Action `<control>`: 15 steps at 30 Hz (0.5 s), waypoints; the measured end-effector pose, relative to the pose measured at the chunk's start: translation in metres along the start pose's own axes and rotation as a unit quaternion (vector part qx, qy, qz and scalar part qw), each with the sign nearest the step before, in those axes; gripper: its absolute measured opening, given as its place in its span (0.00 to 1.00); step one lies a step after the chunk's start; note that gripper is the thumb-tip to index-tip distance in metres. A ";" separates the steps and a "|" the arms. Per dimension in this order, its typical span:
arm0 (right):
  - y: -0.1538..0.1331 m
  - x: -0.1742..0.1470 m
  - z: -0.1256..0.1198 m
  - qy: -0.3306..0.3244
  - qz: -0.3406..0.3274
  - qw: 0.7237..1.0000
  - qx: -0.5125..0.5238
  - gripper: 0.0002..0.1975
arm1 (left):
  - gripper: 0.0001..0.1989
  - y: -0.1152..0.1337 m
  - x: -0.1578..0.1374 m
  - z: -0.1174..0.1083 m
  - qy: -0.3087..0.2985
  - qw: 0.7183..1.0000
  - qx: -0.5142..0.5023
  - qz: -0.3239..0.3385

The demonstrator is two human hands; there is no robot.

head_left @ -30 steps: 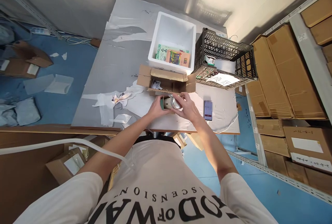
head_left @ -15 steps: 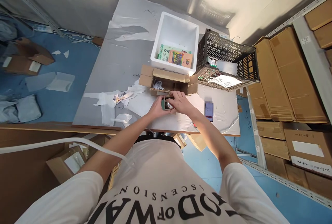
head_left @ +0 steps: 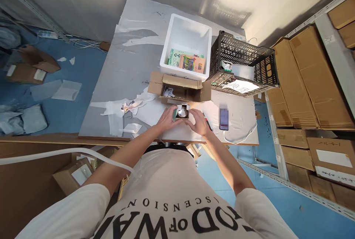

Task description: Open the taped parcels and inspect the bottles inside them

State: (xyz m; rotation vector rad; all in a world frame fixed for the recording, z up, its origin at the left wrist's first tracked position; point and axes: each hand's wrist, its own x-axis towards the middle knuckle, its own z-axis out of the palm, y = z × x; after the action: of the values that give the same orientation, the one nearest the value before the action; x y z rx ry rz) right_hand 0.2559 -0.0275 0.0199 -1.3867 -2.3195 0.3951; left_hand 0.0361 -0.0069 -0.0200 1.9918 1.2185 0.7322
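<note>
box (head_left: 174,115) w/ shiny round item (head_left: 182,112) inside is btwn l. hand (head_left: 167,119) & r. hand (head_left: 198,120), both half-curled on its sides, over table (head_left: 151,120); prob. seating step, next needs steady hold.

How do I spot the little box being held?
On the gray table, go to the near side, where a small box is between the left hand and right hand. Unlike the bigger cardboard box beyond, it shows something round and silver inside.

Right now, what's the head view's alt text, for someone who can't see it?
Left hand and right hand hold a small open box with a shiny item inside, at a table. Beyond stand a carton, white bin and black crate; a phone lies right.
</note>
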 end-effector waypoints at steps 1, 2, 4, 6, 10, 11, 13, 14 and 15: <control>0.002 -0.002 0.003 -0.008 -0.013 1.000 0.012 0.30 | 0.33 0.000 0.001 -0.003 -0.014 1.000 0.019 0.006; 0.004 -0.003 0.005 -0.023 -0.030 0.999 0.019 0.32 | 0.35 -0.001 0.003 -0.006 -0.030 0.999 0.039 0.014; 0.009 0.001 0.004 -0.052 -0.059 0.997 0.026 0.37 | 0.41 -0.004 0.007 -0.013 -0.063 0.995 0.073 0.033; 0.014 0.006 0.001 -0.065 -0.078 0.994 0.038 0.40 | 0.42 -0.006 0.012 -0.019 -0.082 0.991 0.092 0.051; 0.017 0.017 0.001 -0.008 -0.032 0.995 0.089 0.25 | 0.26 -0.007 0.016 -0.021 -0.063 0.994 0.061 0.064; 0.015 0.020 0.002 0.010 -0.007 0.994 0.109 0.24 | 0.24 -0.006 0.016 -0.020 -0.054 0.995 0.048 0.063; 0.013 0.025 0.006 0.029 0.030 0.988 0.149 0.29 | 0.22 -0.004 0.013 -0.017 -0.034 0.998 0.031 0.053; 0.011 0.028 0.008 0.028 0.037 0.986 0.161 0.33 | 0.22 -0.003 0.012 -0.016 -0.027 0.998 0.028 0.049; 0.010 0.031 0.008 0.023 0.036 0.985 0.165 0.37 | 0.22 -0.002 0.010 -0.014 -0.022 0.998 0.026 0.046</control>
State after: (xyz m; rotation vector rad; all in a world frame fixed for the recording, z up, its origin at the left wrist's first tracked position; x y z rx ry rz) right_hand 0.2467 0.0047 0.0142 -1.3023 -2.0560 0.7245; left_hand 0.0283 0.0069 -0.0121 2.1063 1.1369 0.7043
